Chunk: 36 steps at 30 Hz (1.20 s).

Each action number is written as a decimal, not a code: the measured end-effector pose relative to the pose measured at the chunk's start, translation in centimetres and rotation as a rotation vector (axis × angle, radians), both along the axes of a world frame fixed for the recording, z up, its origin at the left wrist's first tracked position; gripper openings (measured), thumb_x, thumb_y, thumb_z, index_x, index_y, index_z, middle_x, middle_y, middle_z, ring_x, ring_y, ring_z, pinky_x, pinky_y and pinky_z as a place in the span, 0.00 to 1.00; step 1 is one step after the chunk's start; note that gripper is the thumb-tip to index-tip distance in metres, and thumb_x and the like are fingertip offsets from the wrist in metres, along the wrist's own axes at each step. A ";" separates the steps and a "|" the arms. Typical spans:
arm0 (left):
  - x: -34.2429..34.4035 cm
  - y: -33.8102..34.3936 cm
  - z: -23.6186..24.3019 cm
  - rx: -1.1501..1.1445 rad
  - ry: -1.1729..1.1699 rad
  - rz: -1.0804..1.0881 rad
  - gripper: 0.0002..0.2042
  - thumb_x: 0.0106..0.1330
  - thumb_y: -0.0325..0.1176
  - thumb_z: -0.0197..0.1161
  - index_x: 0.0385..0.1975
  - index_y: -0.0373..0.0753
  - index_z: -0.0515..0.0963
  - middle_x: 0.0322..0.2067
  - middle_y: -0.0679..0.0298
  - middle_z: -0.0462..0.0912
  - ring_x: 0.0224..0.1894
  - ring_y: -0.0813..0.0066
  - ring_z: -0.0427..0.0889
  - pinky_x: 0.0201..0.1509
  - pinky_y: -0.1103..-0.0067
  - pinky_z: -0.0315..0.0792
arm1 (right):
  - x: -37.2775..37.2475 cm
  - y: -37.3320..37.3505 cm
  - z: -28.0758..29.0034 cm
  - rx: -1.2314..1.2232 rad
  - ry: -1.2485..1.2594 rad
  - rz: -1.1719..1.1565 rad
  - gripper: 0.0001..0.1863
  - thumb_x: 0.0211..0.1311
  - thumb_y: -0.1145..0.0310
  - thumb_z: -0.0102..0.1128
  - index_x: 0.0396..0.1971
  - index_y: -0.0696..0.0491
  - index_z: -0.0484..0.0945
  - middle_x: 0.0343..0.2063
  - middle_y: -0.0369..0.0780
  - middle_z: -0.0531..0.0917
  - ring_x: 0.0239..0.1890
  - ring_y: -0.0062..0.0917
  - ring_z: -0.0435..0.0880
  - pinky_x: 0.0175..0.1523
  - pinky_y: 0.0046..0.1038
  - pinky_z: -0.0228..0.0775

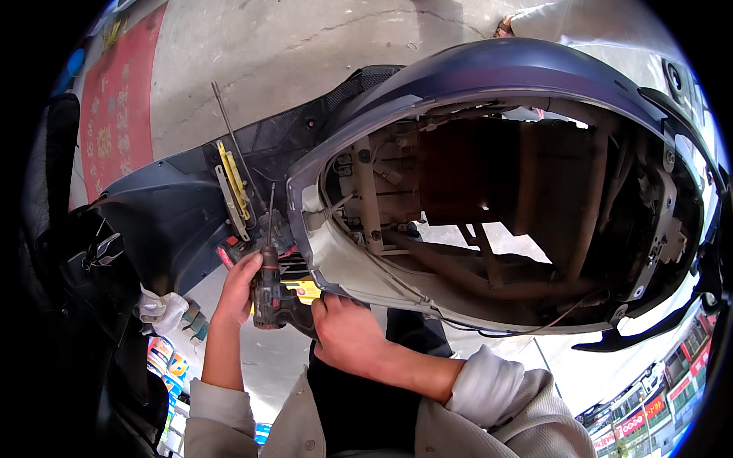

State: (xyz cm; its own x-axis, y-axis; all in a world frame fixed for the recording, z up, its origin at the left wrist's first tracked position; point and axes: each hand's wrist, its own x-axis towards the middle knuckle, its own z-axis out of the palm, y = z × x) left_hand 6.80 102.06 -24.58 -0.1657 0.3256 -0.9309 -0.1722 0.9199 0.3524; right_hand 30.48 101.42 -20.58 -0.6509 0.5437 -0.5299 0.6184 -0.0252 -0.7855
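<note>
A dark cordless drill with a long thin bit points away from me, beside the open scooter body. My left hand is closed on the left side of the drill, its fingers partly hidden behind the tool. My right hand is curled at the end of the drill's handle, close under the scooter's pale inner rim. What its fingertips touch is partly hidden. Just past the drill, yellow-handled tools and a long thin rod lie on the dark footboard.
The large opening exposes a rusty frame tube and a loose cable. A crumpled white cloth hangs at the left, near dark bodywork. A red mat lies on the concrete floor. Someone's foot shows at the top.
</note>
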 end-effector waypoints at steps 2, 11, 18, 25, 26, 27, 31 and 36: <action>-1.1 -1.0 2.9 -0.110 -0.074 0.134 0.19 0.65 0.43 0.58 0.49 0.35 0.73 0.31 0.59 0.81 0.30 0.72 0.82 0.33 0.77 0.79 | 1.5 0.8 1.1 -0.200 0.194 0.028 0.28 0.45 0.65 0.68 0.46 0.63 0.71 0.38 0.49 0.75 0.46 0.42 0.77 0.46 0.38 0.73; 6.1 1.9 16.7 0.386 0.192 0.445 0.14 0.66 0.42 0.56 0.40 0.37 0.70 0.31 0.62 0.74 0.30 0.79 0.73 0.34 0.83 0.70 | -1.1 5.2 6.0 0.121 0.445 -0.024 0.37 0.40 0.64 0.69 0.53 0.63 0.67 0.29 0.46 0.80 0.37 0.41 0.81 0.46 0.36 0.70; 14.4 6.3 19.7 0.523 -0.229 -0.017 0.24 0.72 0.51 0.48 0.49 0.31 0.72 0.38 0.56 0.80 0.39 0.68 0.80 0.41 0.71 0.73 | 14.7 12.4 11.8 -0.063 0.562 -0.096 0.32 0.41 0.59 0.71 0.47 0.62 0.74 0.31 0.46 0.82 0.34 0.42 0.83 0.41 0.36 0.75; 25.4 15.2 2.1 0.283 0.046 -1.221 0.15 0.66 0.39 0.52 0.34 0.34 0.80 0.32 0.49 0.83 0.39 0.51 0.82 0.46 0.64 0.75 | 23.4 11.7 15.6 -0.127 -0.423 -0.519 0.17 0.48 0.73 0.68 0.39 0.59 0.78 0.28 0.41 0.84 0.30 0.22 0.83 0.38 0.24 0.73; 26.6 14.6 -2.3 0.260 0.205 -1.132 0.12 0.64 0.33 0.51 0.35 0.34 0.80 0.33 0.48 0.83 0.40 0.48 0.81 0.48 0.63 0.75 | 23.3 11.1 14.0 -0.184 -0.381 -0.670 0.14 0.51 0.73 0.67 0.38 0.61 0.78 0.26 0.40 0.83 0.28 0.19 0.81 0.36 0.23 0.72; 27.3 13.9 -5.9 0.313 0.345 -1.067 0.13 0.61 0.28 0.49 0.42 0.33 0.78 0.38 0.48 0.82 0.44 0.48 0.81 0.48 0.62 0.75 | 22.4 11.6 13.0 -0.361 -0.296 -0.748 0.10 0.55 0.74 0.63 0.36 0.63 0.77 0.25 0.38 0.82 0.28 0.18 0.80 0.35 0.23 0.71; 30.4 10.1 -17.0 0.343 0.705 -0.974 0.13 0.62 0.29 0.52 0.46 0.36 0.73 0.49 0.51 0.77 0.54 0.56 0.76 0.56 0.64 0.71 | 19.3 12.1 8.7 -0.687 -0.053 -1.082 0.09 0.60 0.70 0.58 0.34 0.62 0.76 0.24 0.40 0.80 0.28 0.22 0.80 0.32 0.24 0.71; 30.2 12.0 -15.4 0.060 0.579 -0.825 0.13 0.62 0.29 0.50 0.45 0.35 0.72 0.45 0.51 0.80 0.51 0.59 0.77 0.57 0.66 0.68 | 18.4 11.3 6.3 -0.730 0.051 -1.466 0.10 0.62 0.69 0.56 0.33 0.61 0.74 0.26 0.41 0.79 0.27 0.25 0.80 0.31 0.25 0.73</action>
State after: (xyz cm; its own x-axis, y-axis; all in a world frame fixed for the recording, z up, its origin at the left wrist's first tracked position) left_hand 36.98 114.05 -39.94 -0.2890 0.5867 -0.7565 0.7222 0.6523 0.2300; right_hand 48.89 112.75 -14.32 0.1416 0.3343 -0.9318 -0.2919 -0.8853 -0.3619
